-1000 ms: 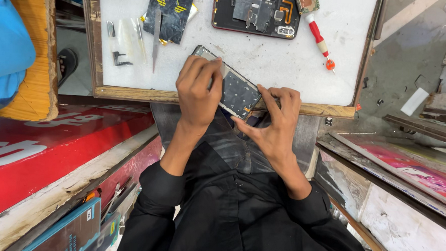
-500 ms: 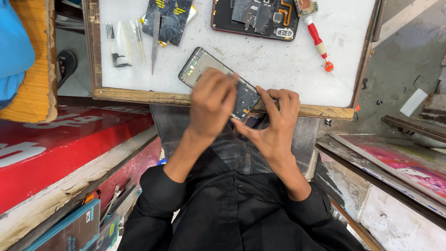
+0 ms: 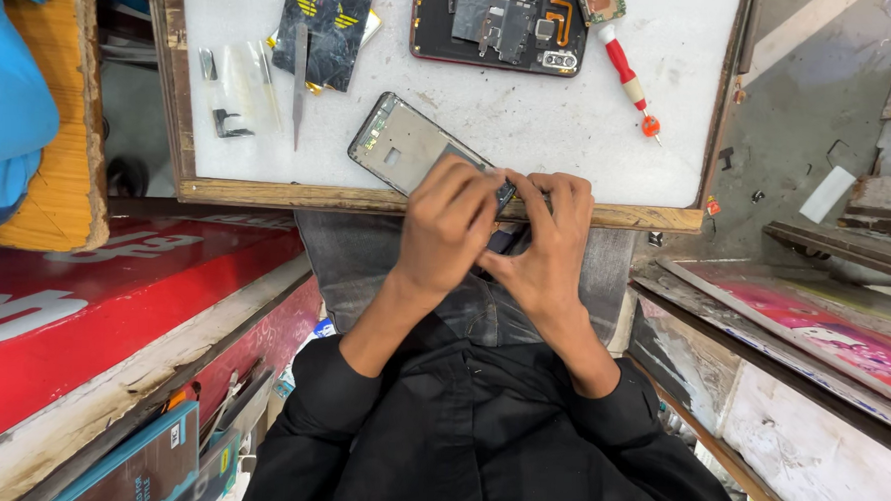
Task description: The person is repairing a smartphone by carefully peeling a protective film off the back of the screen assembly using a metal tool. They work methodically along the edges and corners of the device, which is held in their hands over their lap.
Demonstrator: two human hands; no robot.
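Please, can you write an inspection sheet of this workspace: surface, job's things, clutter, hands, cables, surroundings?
Surface: white work board in a worn wooden frame, stained.
Job's things: phone frame lying tilted at the near edge, one end under both hands.
Clutter: opened phone with its boards exposed; red-handled screwdriver; metal blade tool; dark packet; small metal parts.
Hands: left hand and right hand meet on the frame's near end; fingers curled over it.
Cables: nothing seen.
Surroundings: red signboard at left; boxes below; concrete floor at right.
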